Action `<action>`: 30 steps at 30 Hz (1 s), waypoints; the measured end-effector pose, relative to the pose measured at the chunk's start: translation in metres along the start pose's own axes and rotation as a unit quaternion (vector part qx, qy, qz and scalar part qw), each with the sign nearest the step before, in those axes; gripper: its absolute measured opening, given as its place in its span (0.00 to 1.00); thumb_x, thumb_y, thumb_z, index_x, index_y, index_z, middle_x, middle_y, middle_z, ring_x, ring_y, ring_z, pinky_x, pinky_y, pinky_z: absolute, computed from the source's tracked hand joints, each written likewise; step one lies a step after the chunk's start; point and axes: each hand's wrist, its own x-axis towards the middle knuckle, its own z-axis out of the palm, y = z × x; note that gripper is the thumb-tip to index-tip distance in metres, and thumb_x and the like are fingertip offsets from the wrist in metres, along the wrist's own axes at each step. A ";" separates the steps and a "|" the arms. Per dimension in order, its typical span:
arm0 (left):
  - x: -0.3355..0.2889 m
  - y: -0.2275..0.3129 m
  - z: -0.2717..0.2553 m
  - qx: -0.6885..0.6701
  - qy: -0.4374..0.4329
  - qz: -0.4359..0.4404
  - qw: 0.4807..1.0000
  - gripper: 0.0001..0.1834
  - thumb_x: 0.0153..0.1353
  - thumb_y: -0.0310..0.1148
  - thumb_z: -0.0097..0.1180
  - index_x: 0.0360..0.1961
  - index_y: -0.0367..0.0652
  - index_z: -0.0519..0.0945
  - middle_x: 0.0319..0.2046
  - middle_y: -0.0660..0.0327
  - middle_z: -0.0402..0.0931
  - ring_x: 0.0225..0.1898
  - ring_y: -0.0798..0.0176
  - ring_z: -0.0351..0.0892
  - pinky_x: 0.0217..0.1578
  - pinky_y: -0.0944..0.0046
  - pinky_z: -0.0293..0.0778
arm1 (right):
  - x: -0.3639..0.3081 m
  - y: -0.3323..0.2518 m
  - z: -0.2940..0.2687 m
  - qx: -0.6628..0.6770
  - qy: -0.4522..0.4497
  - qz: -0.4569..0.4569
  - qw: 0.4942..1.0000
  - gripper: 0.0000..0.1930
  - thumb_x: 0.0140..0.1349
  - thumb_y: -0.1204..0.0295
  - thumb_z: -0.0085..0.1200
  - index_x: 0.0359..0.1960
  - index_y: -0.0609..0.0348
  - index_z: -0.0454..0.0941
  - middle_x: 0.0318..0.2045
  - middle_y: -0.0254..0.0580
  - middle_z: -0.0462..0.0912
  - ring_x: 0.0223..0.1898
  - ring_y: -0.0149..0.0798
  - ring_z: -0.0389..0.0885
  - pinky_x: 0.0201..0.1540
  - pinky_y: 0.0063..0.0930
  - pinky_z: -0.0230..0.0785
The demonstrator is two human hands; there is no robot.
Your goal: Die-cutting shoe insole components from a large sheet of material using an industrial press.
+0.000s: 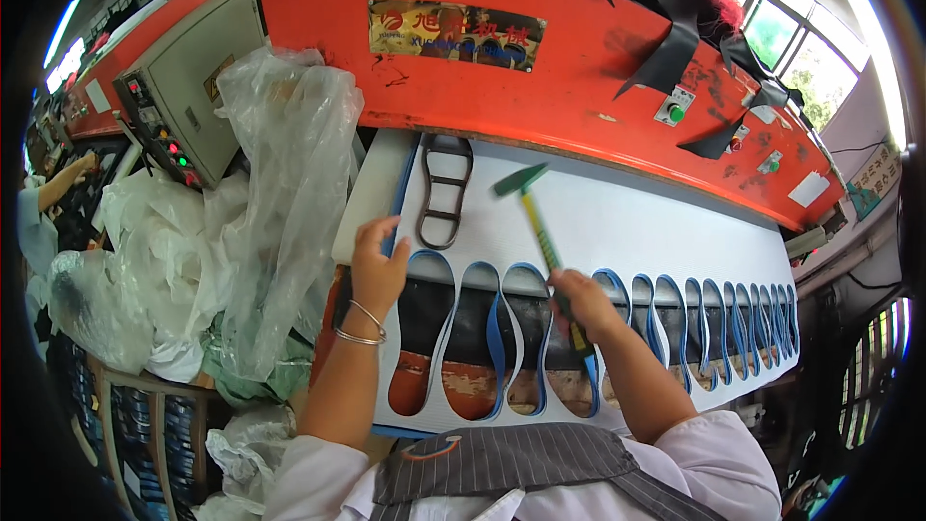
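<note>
My right hand (pixel 584 301) is wrapped round a hammer (pixel 540 232) with a green head and a yellow-green handle, raised over the sheet. At the sheet's left edge is my left hand (pixel 378 265), its thumb and fingers apart and holding nothing; whether it touches the sheet I cannot tell. The stacked white and blue sheet (pixel 617 217) has a row of sole-shaped holes along its near side. Beyond my left hand, a dark metal sole-shaped cutting die (pixel 447 180) with crossbars lies on the white surface.
An orange-red press beam (pixel 579 87) spans the far side, with a green button (pixel 675 113) on it. Plastic bags (pixel 289 203) hang and pile at left beside a grey control box (pixel 198 87). Another person's arm (pixel 66 183) shows at far left. A rack (pixel 159 444) stands lower left.
</note>
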 end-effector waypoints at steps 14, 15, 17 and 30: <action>-0.008 -0.002 -0.008 -0.088 0.031 -0.103 0.990 0.15 0.59 0.28 0.59 0.48 0.39 0.78 0.46 0.56 0.77 0.47 0.60 0.77 0.52 0.60 0.71 | 0.109 0.016 0.002 0.417 0.061 0.025 0.906 0.20 0.74 0.51 0.35 0.35 0.54 0.64 0.19 0.32 0.67 0.14 0.31 0.61 0.15 0.27 0.59; -0.005 -0.002 -0.012 -0.099 0.032 -0.125 0.987 0.15 0.60 0.28 0.59 0.48 0.39 0.78 0.46 0.56 0.77 0.47 0.60 0.77 0.53 0.60 0.70 | 0.109 0.009 0.024 0.446 0.117 0.012 0.887 0.19 0.74 0.51 0.34 0.35 0.54 0.64 0.19 0.32 0.67 0.14 0.31 0.61 0.15 0.27 0.59; 0.001 -0.002 -0.003 -0.117 0.027 -0.147 0.982 0.15 0.60 0.28 0.58 0.48 0.39 0.78 0.46 0.56 0.77 0.47 0.60 0.77 0.53 0.60 0.70 | 0.113 0.017 0.037 0.325 0.106 -0.007 0.940 0.18 0.73 0.52 0.39 0.36 0.54 0.66 0.18 0.32 0.67 0.12 0.29 0.61 0.14 0.25 0.59; 0.021 0.001 0.022 -0.092 0.039 -0.130 0.986 0.14 0.61 0.28 0.58 0.48 0.38 0.78 0.44 0.58 0.77 0.46 0.63 0.76 0.51 0.63 0.71 | 0.015 0.025 0.008 -0.542 0.041 -0.090 0.835 0.19 0.70 0.57 0.43 0.45 0.64 0.67 0.25 0.59 0.80 0.28 0.61 0.80 0.32 0.48 0.72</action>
